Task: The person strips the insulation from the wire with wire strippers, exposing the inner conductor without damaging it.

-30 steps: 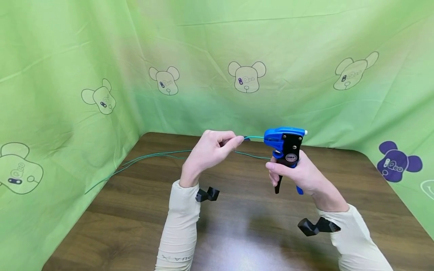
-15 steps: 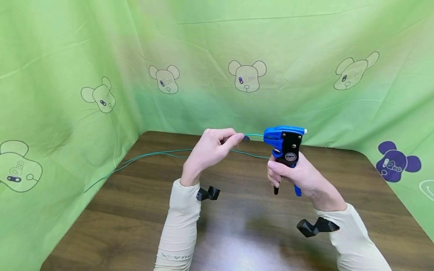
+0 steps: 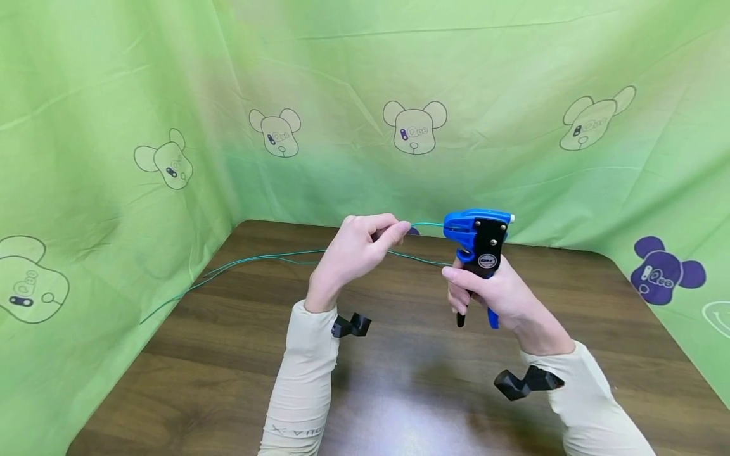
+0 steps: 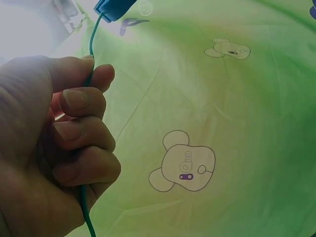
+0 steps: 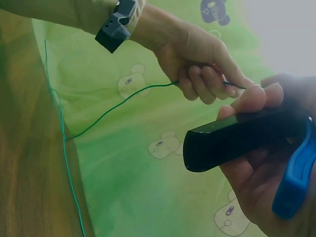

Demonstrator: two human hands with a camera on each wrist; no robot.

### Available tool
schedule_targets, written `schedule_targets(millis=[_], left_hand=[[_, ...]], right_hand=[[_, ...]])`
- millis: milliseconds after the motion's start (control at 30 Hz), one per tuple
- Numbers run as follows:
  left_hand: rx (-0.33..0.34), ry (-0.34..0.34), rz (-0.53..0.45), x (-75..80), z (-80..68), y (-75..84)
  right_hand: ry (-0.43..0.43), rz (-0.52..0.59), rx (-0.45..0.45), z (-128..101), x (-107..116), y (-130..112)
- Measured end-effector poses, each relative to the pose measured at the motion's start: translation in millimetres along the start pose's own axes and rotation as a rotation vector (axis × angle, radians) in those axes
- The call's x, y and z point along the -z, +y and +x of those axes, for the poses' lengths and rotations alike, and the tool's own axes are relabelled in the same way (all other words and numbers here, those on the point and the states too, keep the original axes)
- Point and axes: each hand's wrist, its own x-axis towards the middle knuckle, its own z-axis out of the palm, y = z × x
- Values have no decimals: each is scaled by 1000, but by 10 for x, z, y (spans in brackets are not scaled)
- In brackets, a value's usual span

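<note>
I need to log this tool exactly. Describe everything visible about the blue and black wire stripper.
The wire stripper is a pistol-shaped hand tool: a blue plastic-looking head, a black side plate with a round label, and two handles, one black and one blue. It is held upright above the table, head pointing left. The right hand grips both handles, fingers curled round the black one. The end of the thin green wire enters its nose, fed by the left hand, which pinches the wire.

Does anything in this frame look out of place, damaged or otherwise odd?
Nothing stands out. The left hand pinches the green wire, whose end runs into the nose of the blue wire stripper gripped by the right hand. The wire's slack trails loosely over the wooden table toward the green cloth.
</note>
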Motion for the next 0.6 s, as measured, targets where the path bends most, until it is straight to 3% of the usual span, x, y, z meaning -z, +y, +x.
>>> schedule_targets(millis=[600], left_hand=[[1,2,24,-4,-1,9]], right_hand=[[2,78,-25,-1,1,10]])
